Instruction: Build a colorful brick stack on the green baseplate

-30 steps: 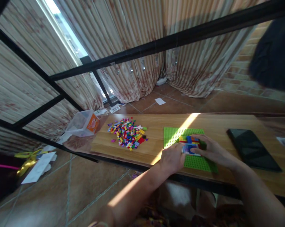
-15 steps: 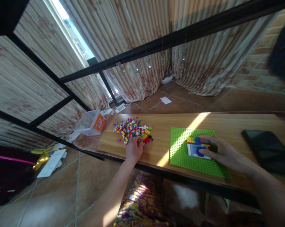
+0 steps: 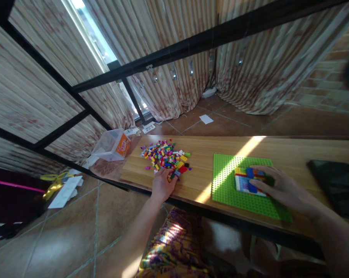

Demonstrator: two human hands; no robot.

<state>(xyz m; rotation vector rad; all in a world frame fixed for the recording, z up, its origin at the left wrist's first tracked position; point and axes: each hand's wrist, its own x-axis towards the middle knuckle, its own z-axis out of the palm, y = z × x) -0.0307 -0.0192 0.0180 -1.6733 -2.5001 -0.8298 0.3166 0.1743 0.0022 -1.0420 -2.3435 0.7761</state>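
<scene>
I can see two bare hands at work over one long wooden table [image 3: 197,148]. The left hand [image 3: 163,186] is at the near edge of one heap of loose bricks [image 3: 164,154], on the left part of the tabletop. Its fingers are curled down among the pieces; whether they pinch one, I cannot tell. The heap holds far too many bricks to count, in many colours; one pink brick [image 3: 147,168] lies a little apart on its left side.

To the right, one green baseplate [image 3: 224,189] lies flat, and on it sits one built block [image 3: 243,184] of yellow, red, blue and white bricks. The right hand [image 3: 280,189] grips that block from its right side, thumb over the near part, fingers round the far part. One dark tablet [image 3: 336,185] lies farther right, apart from the baseplate.

Past the table's left end stands one clear plastic box [image 3: 108,144] with one orange label [image 3: 123,145]. One white sheet [image 3: 206,119] lies on the floor at the far side.
</scene>
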